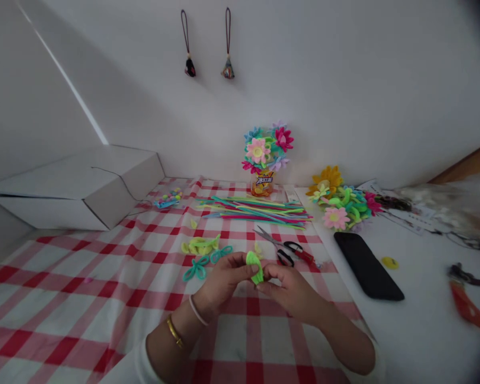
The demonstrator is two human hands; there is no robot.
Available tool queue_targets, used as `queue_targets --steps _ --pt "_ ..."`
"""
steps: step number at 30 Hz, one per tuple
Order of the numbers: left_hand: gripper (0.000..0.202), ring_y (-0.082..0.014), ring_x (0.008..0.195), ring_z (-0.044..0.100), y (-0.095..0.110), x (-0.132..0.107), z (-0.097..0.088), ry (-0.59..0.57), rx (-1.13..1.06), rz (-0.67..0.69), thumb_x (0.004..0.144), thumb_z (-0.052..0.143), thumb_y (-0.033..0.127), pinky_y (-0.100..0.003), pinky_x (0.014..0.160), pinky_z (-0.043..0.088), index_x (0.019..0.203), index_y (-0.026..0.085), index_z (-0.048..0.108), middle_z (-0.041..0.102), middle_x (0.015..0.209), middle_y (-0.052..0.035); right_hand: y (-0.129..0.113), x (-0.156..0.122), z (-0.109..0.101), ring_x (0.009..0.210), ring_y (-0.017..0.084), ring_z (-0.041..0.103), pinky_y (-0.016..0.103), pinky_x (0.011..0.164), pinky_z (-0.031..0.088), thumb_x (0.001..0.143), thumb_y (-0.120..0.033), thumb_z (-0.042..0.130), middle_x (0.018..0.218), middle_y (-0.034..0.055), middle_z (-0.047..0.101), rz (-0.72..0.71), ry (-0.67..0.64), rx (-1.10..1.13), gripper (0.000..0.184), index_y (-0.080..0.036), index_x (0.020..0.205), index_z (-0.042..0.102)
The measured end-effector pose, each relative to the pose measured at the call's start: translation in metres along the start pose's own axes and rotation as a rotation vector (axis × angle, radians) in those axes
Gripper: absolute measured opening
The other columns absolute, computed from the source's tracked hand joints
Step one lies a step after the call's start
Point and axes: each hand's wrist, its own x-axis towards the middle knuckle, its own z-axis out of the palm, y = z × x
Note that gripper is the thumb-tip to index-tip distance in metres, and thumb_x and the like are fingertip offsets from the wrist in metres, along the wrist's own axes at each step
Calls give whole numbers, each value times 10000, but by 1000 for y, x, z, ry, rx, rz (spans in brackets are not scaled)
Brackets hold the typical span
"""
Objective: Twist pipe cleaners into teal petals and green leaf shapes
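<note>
Both my hands meet above the red-and-white checked cloth (pixel 84 298) near its middle. My left hand (pixel 224 280) and my right hand (pixel 290 288) are closed in a pinch on one bright green pipe-cleaner loop (pixel 255 265) bent into a petal shape. Just beyond my left hand lie teal pipe-cleaner loops (pixel 202 265) and yellow-green loops (pixel 200 245). Scissors with red and black handles (pixel 286 249) lie just past my right hand.
A bundle of coloured pipe cleaners (pixel 260 209) lies further back, before a jar of pipe-cleaner flowers (pixel 266 154). More flowers (pixel 340 205) and a black phone (pixel 368 265) lie right. A white box (pixel 80 184) stands left; red pliers (pixel 466 301) far right.
</note>
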Motion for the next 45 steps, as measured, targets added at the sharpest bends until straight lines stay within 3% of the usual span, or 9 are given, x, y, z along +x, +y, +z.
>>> queue_targets --steps 4,8,13,20,26,29,34,41,45 --pt "140 -104 604 549 0 0 0 84 -176 -10 577 762 166 -258 638 417 654 143 648 630 638 6 2 1 -3 759 159 550 269 706 419 759 -241 602 801 6 634 43 44 124 77 -198 806 645" --pt "128 -113 603 555 3 -1 0 101 -217 -19 591 751 182 -261 606 430 644 145 641 623 647 0 7 4 -5 718 152 549 265 657 429 765 -285 597 786 11 638 70 135 161 115 -200 827 645" --pt "151 -102 585 548 10 -2 0 132 -127 -13 649 722 261 -241 566 435 638 134 641 601 628 0 11 6 -5 732 165 564 283 665 445 784 -297 577 786 12 635 -14 304 -5 95 -225 819 627" --pt "158 -101 539 567 9 -1 -1 102 -118 -29 648 730 280 -252 571 450 653 135 668 640 643 -7 14 5 -10 846 202 586 336 771 446 816 -262 548 855 38 659 -264 392 -333 125 -257 877 658" --pt "176 -129 542 593 8 -2 -1 10 -41 -38 677 705 289 -271 585 459 716 118 699 685 688 -55 16 4 -12 794 204 590 339 733 454 807 -235 542 806 37 663 -258 484 -421 137 -257 843 673" --pt "228 -140 535 601 6 -2 -1 -27 -9 -56 696 687 321 -273 576 447 739 97 696 702 722 -102 11 3 -12 770 206 594 340 721 457 795 -242 551 778 30 661 -214 527 -387 123 -261 816 671" --pt "225 -129 527 596 4 -3 1 11 -38 -82 674 711 315 -253 560 442 705 95 671 701 689 -102 7 2 -11 740 198 591 329 706 457 768 -247 576 767 27 660 -137 586 -285 99 -250 782 674" --pt "185 -124 525 599 8 -2 0 85 -131 -28 684 700 303 -259 584 462 664 125 652 672 618 -35 15 8 -9 789 184 612 323 742 478 714 -285 653 836 24 684 15 401 167 138 -219 833 674" --pt "140 -137 582 618 9 -1 -2 110 -198 -5 691 698 283 -280 636 463 692 148 662 678 660 -18 16 7 -6 824 189 616 342 787 470 713 -289 657 873 27 690 46 393 190 169 -230 868 683"
